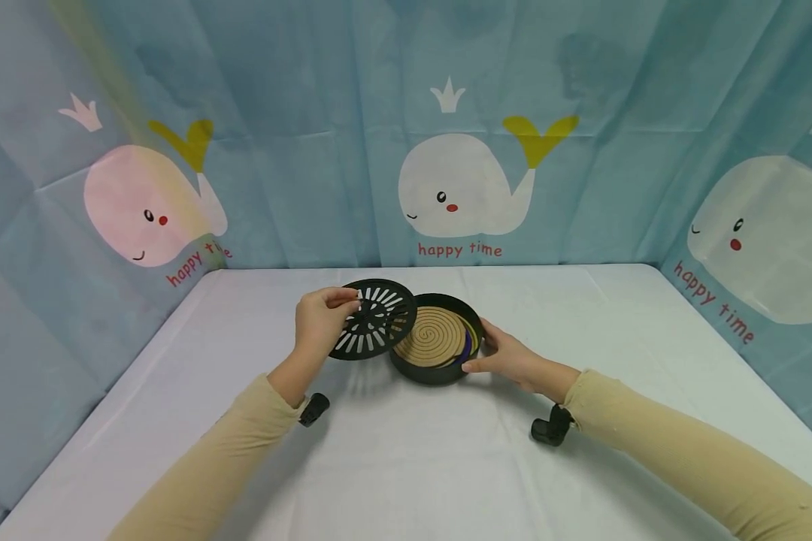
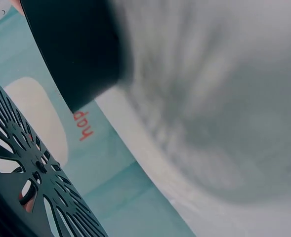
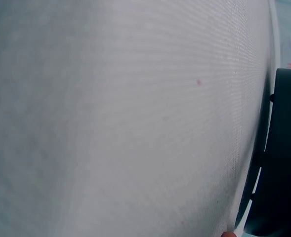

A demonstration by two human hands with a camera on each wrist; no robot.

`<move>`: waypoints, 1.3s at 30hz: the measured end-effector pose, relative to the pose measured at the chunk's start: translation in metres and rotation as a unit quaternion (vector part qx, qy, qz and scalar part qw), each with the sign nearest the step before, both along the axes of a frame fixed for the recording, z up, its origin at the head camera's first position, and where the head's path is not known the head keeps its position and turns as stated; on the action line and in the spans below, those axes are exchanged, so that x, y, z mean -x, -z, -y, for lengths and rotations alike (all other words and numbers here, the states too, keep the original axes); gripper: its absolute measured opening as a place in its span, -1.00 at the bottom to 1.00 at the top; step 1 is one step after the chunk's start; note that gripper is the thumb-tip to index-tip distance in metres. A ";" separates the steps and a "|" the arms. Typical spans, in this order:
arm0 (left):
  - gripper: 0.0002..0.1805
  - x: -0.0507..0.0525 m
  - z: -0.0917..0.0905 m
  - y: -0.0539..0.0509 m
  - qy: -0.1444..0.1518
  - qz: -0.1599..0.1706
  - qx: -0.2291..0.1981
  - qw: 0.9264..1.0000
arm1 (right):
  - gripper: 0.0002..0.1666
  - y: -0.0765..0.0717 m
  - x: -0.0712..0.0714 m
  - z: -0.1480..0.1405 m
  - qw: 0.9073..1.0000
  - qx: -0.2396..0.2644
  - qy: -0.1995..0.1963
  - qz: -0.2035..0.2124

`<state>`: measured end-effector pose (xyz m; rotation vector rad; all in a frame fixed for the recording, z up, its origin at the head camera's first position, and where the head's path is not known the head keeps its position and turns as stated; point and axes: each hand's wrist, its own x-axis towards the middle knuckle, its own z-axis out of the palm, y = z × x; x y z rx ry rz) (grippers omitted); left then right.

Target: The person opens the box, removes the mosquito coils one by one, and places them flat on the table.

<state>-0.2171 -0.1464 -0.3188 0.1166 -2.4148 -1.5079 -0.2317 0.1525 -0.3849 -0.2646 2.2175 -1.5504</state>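
My left hand [image 1: 321, 319] pinches a round black slotted lid [image 1: 372, 343] near its middle and holds it tilted above the table, at the left of a round black tin [image 1: 434, 375]. In the left wrist view the slotted lid [image 2: 41, 182] shows at the lower left, beside the dark wall of the tin [image 2: 76, 54]. A tan spiral coil [image 1: 429, 336] lies in the tin, with yellow and purple edges under it. My right hand [image 1: 510, 359] grips the tin's right side; in the right wrist view a fingertip shows below the tin [image 3: 281, 158].
A white cloth [image 1: 406, 466] covers the table. Behind and beside it hangs a blue curtain [image 1: 298, 203] printed with whales. Black wrist devices [image 1: 314, 409] sit at both cuffs, low over the table.
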 end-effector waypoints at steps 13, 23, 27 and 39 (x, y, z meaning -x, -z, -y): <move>-0.78 -0.010 0.039 0.005 -0.023 0.014 0.009 1.000 | 0.30 0.000 -0.001 0.000 1.000 0.008 -0.008 -0.002; -0.77 -0.021 0.075 0.012 -0.039 0.017 0.037 0.998 | 0.31 -0.002 -0.001 0.000 1.000 0.006 -0.008 -0.002; -0.77 -0.025 0.088 0.017 -0.041 0.018 0.045 0.998 | 0.32 -0.002 -0.001 0.001 1.000 0.004 -0.011 -0.001; -0.79 -0.032 0.110 0.032 -0.057 0.005 0.100 0.993 | 0.30 -0.001 0.001 -0.002 1.000 -0.004 -0.012 0.003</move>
